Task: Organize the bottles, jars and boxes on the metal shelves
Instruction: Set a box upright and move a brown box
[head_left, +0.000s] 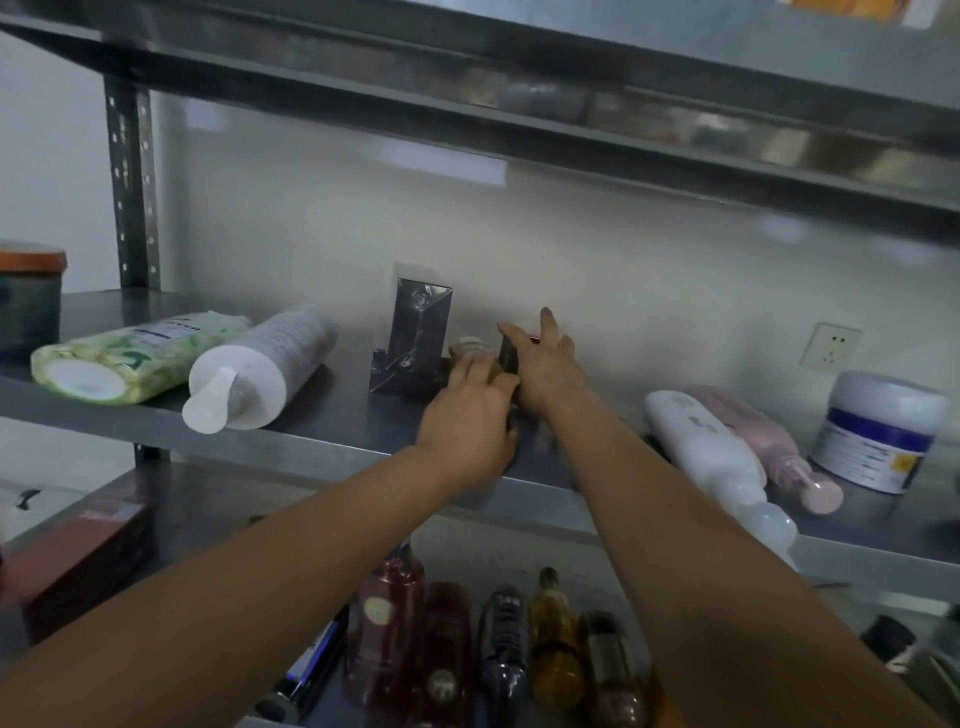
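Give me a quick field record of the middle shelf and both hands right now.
left hand: on small pale-capped jar, grip unclear
right hand: on small dark box, grip unclear
upright: silver box; blue-labelled white jar
lying down: green bottle; white flip-cap bottle; white pump bottle; pink bottle
lower shelf: row of bottles; red box
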